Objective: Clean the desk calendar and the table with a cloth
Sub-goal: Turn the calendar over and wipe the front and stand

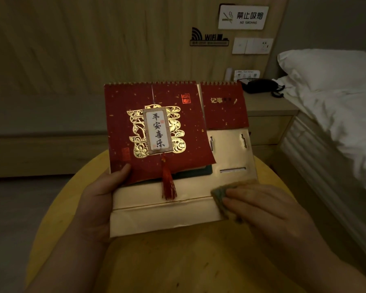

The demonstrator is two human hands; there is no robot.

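Desk calendar (156, 127): spiral-bound, red gold-flecked covers, gilt cut-out emblem, red tassel (169, 185); shiny gold card base, held tilted above the table.
Table (178, 261): round, yellowish wood-grain top, below the calendar.
Cloth (220, 192): small, coarse, greenish pad on the base's right lower edge.
Left hand (101, 206): grip clamped on the calendar's left edge, thumb on the red cover.
Right hand (264, 208): flat, fingers straight, pressing the cloth to the gold base.
Bed (336, 106): rumpled white bedding, at right.

Hotel room: bed (336, 106) with white linen, nightstand (268, 111) with phone (260, 85), wall no-smoking sign (243, 17), WiFi sign (209, 38), switch panel (252, 45).
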